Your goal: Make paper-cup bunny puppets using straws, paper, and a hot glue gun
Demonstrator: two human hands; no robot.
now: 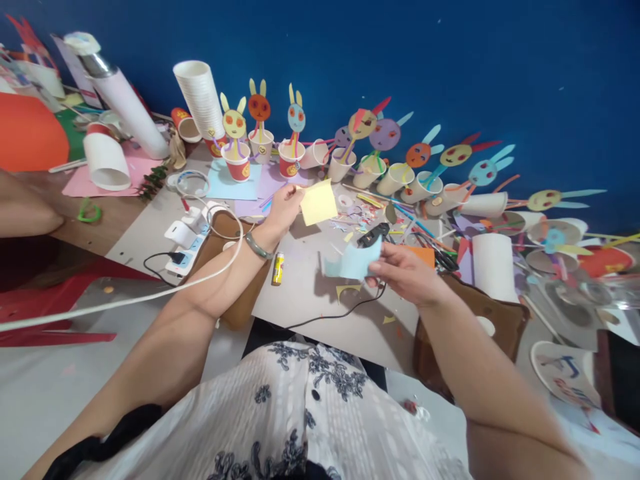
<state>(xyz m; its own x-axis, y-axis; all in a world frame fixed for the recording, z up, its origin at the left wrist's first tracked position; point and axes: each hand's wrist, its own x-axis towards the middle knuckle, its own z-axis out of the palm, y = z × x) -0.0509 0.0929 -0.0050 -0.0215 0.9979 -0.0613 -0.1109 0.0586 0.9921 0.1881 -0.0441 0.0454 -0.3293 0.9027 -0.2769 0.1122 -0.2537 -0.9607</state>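
Note:
My left hand (287, 205) pinches the left edge of a yellow paper sheet (320, 203), raised above the table. In my right hand (400, 267) is a light blue paper piece (356, 261) with a curved cut-out along its upper edge, held between thumb and fingers. Right behind the blue paper lies a black tool with a cord (374, 235), partly covered by it. A yellow glue stick (278, 269) rests on the table below my left wrist. Near my right hand is a small yellow paper scrap (346, 293).
Paper cups with rabbit-faced paper figures (236, 160) line the blue wall. Stacked white cups (197, 93) and a tall thermos (130, 110) stand at the back left. A power strip (189, 248) and white cable lie left; paper scraps (357, 210) litter the middle. Another person's arm (25, 207) shows at left.

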